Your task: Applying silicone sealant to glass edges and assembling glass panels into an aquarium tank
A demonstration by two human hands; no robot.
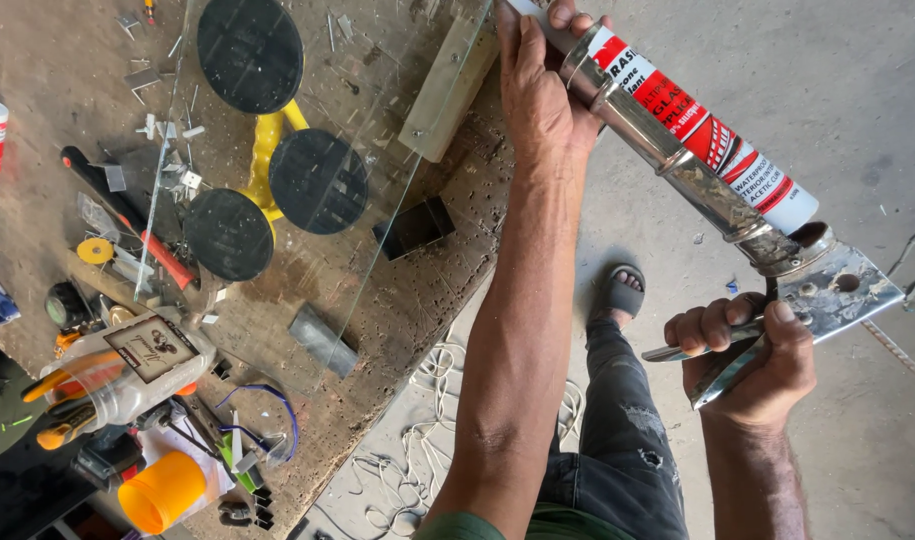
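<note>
I see my right hand point(752, 350) closed around the trigger of the metal caulking gun point(697, 190); my left hand point(542, 85) grips its red-and-white sealant cartridge point(702, 125) above the scratched wooden worktop point(417, 290).

A yellow suction lifter point(267, 150), glass sheet point(377, 180), orange cup point(162, 492) and screwdriver-filled jar point(127, 375) crowd the workbench point(417, 300).

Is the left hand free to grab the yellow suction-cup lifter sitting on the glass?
Probably not right away. The left hand is wrapped around the front of the caulking gun. The suction-cup lifter lies close to its left on the glass sheet, with nothing between, but the hand would have to let go.
</note>
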